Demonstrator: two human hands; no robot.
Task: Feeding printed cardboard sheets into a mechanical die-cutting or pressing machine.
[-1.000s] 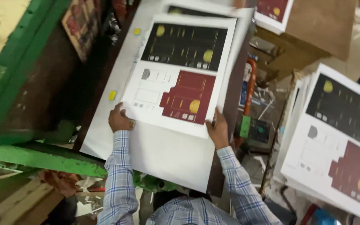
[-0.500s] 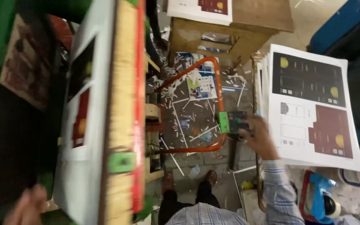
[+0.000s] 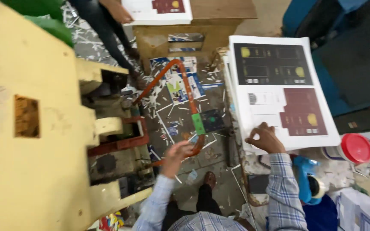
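Head camera looks steeply down (single view), close.

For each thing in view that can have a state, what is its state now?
Left hand: gripping the orange bar.
Orange bar: curved, held at its lower end.
Right hand: fingers resting on the near edge of the printed sheets.
Printed sheets: stacked flat, printed side up.
Jar: closed with a red lid, lying on its side.

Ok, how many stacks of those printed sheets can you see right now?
2. One stack of printed sheets lies on the table at right, under the right hand. A second stack sits on the wooden stand at top, touched by another person's hand. More may be hidden.
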